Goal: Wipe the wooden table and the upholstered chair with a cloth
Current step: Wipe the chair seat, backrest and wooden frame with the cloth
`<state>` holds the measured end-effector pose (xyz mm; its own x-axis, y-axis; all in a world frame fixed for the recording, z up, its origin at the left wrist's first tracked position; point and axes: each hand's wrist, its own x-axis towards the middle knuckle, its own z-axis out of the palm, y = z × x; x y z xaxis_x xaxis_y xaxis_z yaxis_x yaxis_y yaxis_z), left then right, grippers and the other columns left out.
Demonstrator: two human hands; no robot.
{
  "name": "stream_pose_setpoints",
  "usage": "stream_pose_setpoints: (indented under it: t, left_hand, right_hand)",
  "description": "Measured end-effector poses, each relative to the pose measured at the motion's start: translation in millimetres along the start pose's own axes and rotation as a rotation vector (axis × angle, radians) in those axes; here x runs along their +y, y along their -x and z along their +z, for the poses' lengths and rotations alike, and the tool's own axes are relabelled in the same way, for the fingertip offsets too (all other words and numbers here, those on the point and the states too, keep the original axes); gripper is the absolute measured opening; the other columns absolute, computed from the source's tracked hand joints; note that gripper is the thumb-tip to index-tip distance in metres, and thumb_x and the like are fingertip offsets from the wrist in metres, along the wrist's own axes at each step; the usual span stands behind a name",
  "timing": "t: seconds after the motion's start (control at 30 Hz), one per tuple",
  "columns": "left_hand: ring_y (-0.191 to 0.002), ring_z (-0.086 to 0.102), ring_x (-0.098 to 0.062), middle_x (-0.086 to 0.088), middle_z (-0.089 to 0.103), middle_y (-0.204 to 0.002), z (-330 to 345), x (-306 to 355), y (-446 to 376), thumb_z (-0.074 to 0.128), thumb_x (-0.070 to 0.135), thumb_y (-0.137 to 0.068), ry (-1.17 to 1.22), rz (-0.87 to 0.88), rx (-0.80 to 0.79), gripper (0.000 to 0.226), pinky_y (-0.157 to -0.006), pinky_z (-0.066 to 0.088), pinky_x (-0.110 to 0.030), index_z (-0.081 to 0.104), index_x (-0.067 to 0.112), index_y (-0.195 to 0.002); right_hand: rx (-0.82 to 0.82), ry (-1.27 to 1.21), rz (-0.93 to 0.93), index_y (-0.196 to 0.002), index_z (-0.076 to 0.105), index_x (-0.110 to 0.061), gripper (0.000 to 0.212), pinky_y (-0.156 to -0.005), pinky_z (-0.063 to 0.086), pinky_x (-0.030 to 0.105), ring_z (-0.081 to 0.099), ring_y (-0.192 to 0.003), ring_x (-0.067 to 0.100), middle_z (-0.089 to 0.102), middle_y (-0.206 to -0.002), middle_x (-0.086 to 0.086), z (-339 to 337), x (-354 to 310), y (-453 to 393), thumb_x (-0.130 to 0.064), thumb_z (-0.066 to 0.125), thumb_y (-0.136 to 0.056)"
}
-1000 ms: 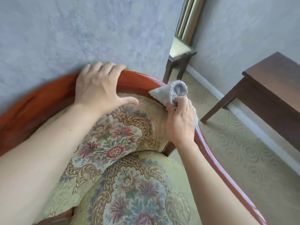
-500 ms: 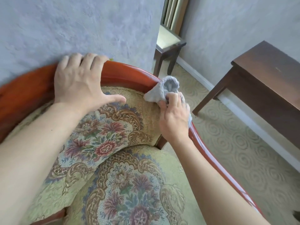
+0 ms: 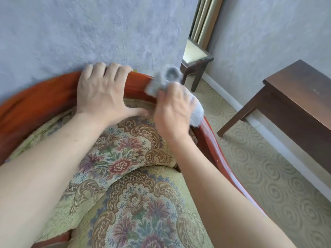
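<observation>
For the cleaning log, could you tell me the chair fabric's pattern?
Floral tapestry on pale green chair fabric, with red and purple blooms; head view.

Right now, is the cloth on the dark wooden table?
No, the right hand holds the cloth against the chair rim.
</observation>
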<state>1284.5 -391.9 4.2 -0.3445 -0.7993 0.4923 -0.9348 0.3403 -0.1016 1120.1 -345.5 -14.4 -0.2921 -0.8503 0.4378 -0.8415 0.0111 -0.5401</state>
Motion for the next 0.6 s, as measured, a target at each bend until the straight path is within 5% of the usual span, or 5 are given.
stream_pose_setpoints:
  t: [0.1,0.23,0.4,0.6]
  left_hand:
    - [-0.096,0.053,-0.035,-0.014,0.059,-0.104,-2,-1,-1,0.059,0.071,-0.067,0.008,0.002,0.053,0.074,-0.088,0.033,-0.047,0.049,0.010,-0.107]
    - [-0.110,0.056,-0.035,-0.013,0.062,-0.124,-13,-13,4,0.063,0.089,-0.058,0.081,0.051,-0.027,0.107,-0.097,0.035,-0.046,0.052,0.011,-0.131]
    - [-0.138,0.047,-0.032,-0.014,0.053,-0.147,-40,-35,32,0.071,0.066,-0.078,0.198,0.016,-0.046,0.091,-0.119,0.029,-0.043,0.052,0.005,-0.142]
    - [-0.142,0.043,-0.030,-0.011,0.046,-0.154,-56,-69,94,0.071,0.062,-0.081,0.064,-0.095,-0.010,0.090,-0.116,0.029,-0.045,0.048,0.006,-0.146]
  right_hand:
    - [-0.037,0.011,-0.235,-0.100,0.051,-0.016,0.018,-0.098,0.033,0.063,0.052,-0.114,0.034,0.059,-0.106,0.002,14,-32,-8,-0.031,0.042,-0.101]
    - [-0.031,0.017,-0.305,-0.098,0.051,-0.016,0.014,-0.089,0.039,0.048,0.052,-0.101,0.030,0.058,-0.101,0.001,-1,7,-3,-0.029,0.047,-0.101]
    - [-0.009,-0.020,0.165,-0.095,0.041,-0.024,0.012,-0.077,0.041,0.045,0.055,-0.092,0.036,0.049,-0.090,-0.003,-22,90,40,-0.033,0.046,-0.100]
    - [-0.016,-0.052,0.309,-0.095,0.034,-0.032,0.015,-0.084,0.043,0.051,0.054,-0.092,0.037,0.058,-0.094,0.005,-30,76,45,-0.046,0.037,-0.098]
